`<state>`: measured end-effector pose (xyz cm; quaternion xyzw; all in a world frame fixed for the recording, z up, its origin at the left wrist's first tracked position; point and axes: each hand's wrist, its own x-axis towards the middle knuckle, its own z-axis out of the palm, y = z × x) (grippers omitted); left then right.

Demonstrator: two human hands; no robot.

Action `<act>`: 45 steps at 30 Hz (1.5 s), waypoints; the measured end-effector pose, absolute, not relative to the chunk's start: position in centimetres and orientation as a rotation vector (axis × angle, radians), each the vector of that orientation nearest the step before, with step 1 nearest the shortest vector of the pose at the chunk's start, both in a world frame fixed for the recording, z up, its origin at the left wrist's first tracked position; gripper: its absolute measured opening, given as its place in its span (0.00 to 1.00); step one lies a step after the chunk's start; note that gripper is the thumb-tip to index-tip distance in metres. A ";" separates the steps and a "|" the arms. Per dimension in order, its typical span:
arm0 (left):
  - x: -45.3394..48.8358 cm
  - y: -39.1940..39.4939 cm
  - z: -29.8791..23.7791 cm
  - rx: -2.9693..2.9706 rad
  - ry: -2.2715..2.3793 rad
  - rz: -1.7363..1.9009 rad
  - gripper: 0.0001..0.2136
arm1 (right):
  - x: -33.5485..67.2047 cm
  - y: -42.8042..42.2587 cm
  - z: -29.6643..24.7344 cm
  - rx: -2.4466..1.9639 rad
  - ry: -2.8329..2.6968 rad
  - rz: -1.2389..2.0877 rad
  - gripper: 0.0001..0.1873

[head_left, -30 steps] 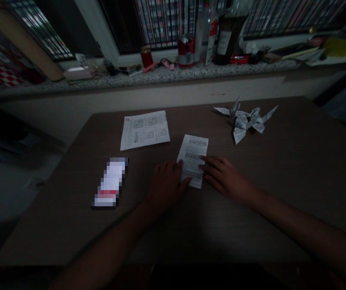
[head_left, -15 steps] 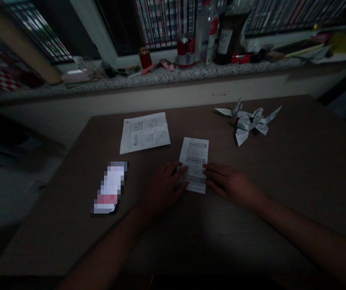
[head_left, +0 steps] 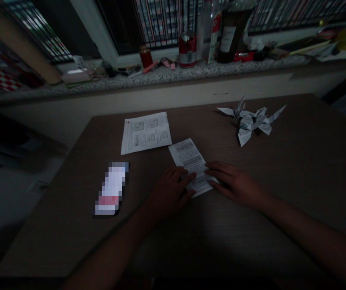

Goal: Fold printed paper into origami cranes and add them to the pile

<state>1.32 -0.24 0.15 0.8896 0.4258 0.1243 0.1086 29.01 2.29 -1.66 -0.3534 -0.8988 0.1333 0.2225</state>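
A folded strip of printed paper (head_left: pixel 190 160) lies on the brown table (head_left: pixel 297 169), tilted with its far end toward the left. My left hand (head_left: pixel 169 193) rests flat on its near left edge, fingers stretched out. My right hand (head_left: pixel 230 183) lies flat on its near right edge, fingers also extended. Both hands press the paper to the tabletop.
A printed instruction sheet (head_left: pixel 145 132) lies farther back on the left. Folded paper cranes (head_left: pixel 251 121) sit at the back right. A pixelated phone-like object (head_left: pixel 111 189) lies to the left. The stone windowsill (head_left: pixel 161 76) holds a red can (head_left: pixel 187 49), bottles and clutter.
The folded paper has been turned counter-clockwise under both hands, so its far end now points up and left. Both hands stayed on its near end.
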 end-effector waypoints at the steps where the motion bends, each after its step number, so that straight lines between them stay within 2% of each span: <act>1: 1.4 -0.3 0.2 2.614 1.250 0.365 0.23 | 29.1 2.3 -1.6 -0.973 -2.490 0.382 0.19; 10: 2.1 -0.5 0.2 2.587 1.310 0.342 0.37 | 29.1 2.2 -1.1 -0.970 -2.475 0.445 0.19; 14: 2.1 -0.4 0.1 2.621 1.289 0.349 0.27 | 29.2 2.3 -1.3 -0.943 -2.441 0.509 0.19; 22: 1.0 0.6 0.1 2.601 1.113 0.395 0.09 | 30.4 3.2 -2.2 -0.933 -2.363 0.617 0.25; 28: 0.3 0.8 1.0 2.302 1.021 0.462 0.18 | 30.7 3.9 -2.2 -1.000 -2.336 0.581 0.27; 30: 0.3 0.4 1.7 2.123 1.028 0.499 0.18 | 30.7 4.1 -2.1 -1.026 -2.302 0.571 0.27; 32: 0.3 -0.1 2.3 1.978 1.064 0.538 0.17 | 30.6 4.3 -1.9 -1.023 -2.261 0.568 0.21; 35: 0.3 -0.6 2.4 1.819 1.195 0.745 0.17 | 30.6 4.3 -1.6 -0.997 -2.184 0.600 0.07; 37: 0.3 -0.5 2.2 1.717 1.266 0.906 0.19 | 30.5 4.2 -1.5 -1.005 -2.127 0.663 0.04; 39: 0.4 -0.2 1.8 1.582 1.315 1.064 0.19 | 30.4 4.0 -1.5 -1.044 -2.081 0.740 0.06; 42: 0.6 0.4 1.4 1.319 1.314 1.221 0.18 | 30.1 4.0 -1.5 -1.084 -2.070 0.782 0.16; 45: 0.8 0.9 1.2 1.064 1.192 1.297 0.17 | 29.7 4.3 -1.3 -1.022 -2.106 0.734 0.14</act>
